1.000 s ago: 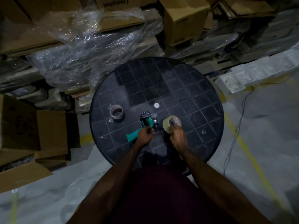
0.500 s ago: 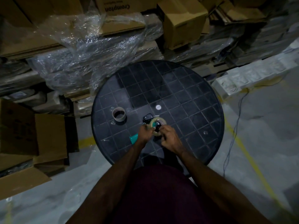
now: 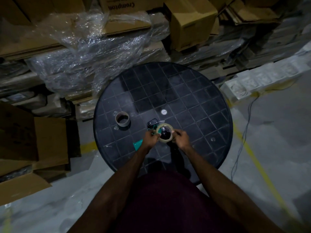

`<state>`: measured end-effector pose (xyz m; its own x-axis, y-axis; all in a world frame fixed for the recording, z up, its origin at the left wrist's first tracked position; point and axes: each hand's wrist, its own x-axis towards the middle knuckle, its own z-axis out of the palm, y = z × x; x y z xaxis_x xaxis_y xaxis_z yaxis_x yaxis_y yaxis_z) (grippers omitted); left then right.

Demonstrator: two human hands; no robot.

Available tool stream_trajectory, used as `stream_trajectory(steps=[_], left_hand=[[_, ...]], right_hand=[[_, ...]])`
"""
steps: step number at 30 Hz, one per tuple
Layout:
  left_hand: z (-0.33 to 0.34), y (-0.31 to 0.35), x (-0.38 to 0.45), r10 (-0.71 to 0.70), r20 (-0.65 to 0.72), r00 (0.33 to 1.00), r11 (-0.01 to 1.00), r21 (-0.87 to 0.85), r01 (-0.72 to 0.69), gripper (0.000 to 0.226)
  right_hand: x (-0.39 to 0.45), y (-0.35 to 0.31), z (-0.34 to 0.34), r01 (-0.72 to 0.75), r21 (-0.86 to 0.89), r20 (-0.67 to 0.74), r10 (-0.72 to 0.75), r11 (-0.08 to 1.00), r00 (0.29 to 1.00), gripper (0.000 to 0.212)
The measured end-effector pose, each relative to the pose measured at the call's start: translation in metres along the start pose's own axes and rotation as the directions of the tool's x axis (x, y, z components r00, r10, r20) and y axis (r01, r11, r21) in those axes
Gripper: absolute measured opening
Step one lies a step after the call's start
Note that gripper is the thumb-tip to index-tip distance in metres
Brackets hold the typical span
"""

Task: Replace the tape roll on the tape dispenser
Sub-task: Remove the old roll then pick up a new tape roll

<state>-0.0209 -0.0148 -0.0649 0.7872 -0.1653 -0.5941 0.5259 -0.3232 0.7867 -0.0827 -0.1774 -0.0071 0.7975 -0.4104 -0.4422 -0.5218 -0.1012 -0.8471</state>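
Observation:
A teal tape dispenser [image 3: 152, 124] lies on the round black table [image 3: 193, 101], its handle end [image 3: 138, 144] sticking out below my left wrist. A clear tape roll [image 3: 165, 140] sits over the dispenser's black hub. My left hand [image 3: 149, 139] grips the dispenser at the roll's left side. My right hand [image 3: 180, 138] pinches the roll's right edge. An empty brown cardboard core [image 3: 122, 118] stands apart on the table to the left.
A small white disc [image 3: 163, 112] lies on the table beyond the dispenser. Cardboard boxes [image 3: 190, 19] and crumpled plastic wrap [image 3: 94, 47] are stacked behind the table. More boxes [image 3: 33, 145] sit at left. A cable [image 3: 242, 137] runs along the floor at right.
My right hand carried the tape roll leftward from beside the dispenser onto its hub. Both hands now close in around the roll. My left hand stayed on the dispenser.

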Motion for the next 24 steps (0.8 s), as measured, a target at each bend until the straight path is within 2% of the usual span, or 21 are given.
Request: stream_trajectory(steps=[4,7,11,14,18,21,24], left_hand=[[-0.003,0.02,-0.018,0.036,0.009,0.999,0.998,0.054,-0.037,0.015],[-0.004,0.033,-0.028,0.102,0.007,0.995,0.991,0.089,-0.103,0.017],[-0.007,0.038,-0.024,0.111,-0.009,0.994,0.99,0.087,-0.11,0.018],[-0.008,0.041,-0.023,0.149,-0.002,0.989,0.978,0.145,-0.147,0.017],[-0.009,0.046,-0.023,0.221,0.002,0.975,0.949,0.23,-0.215,0.021],[-0.009,0.039,-0.014,0.219,0.001,0.976,0.938,0.274,-0.211,0.028],[-0.008,0.023,0.008,0.191,-0.027,0.981,0.94,0.294,-0.175,0.041]], right_hand=[[0.012,0.007,0.001,-0.048,0.008,0.026,0.048,0.999,0.999,0.018],[0.017,0.007,0.005,-0.041,0.042,0.037,0.039,0.998,0.999,0.019],[0.016,-0.004,0.006,-0.026,0.033,0.029,0.025,0.999,0.999,0.022],[0.024,0.001,0.006,-0.078,0.074,0.01,0.077,0.994,0.997,0.019],[0.026,-0.001,0.007,-0.063,0.066,0.014,0.062,0.996,0.998,0.019],[0.027,-0.006,0.008,0.015,-0.014,0.011,-0.015,1.0,1.0,0.027],[0.036,0.0,0.01,0.041,-0.046,0.004,-0.041,0.998,0.999,0.025]])
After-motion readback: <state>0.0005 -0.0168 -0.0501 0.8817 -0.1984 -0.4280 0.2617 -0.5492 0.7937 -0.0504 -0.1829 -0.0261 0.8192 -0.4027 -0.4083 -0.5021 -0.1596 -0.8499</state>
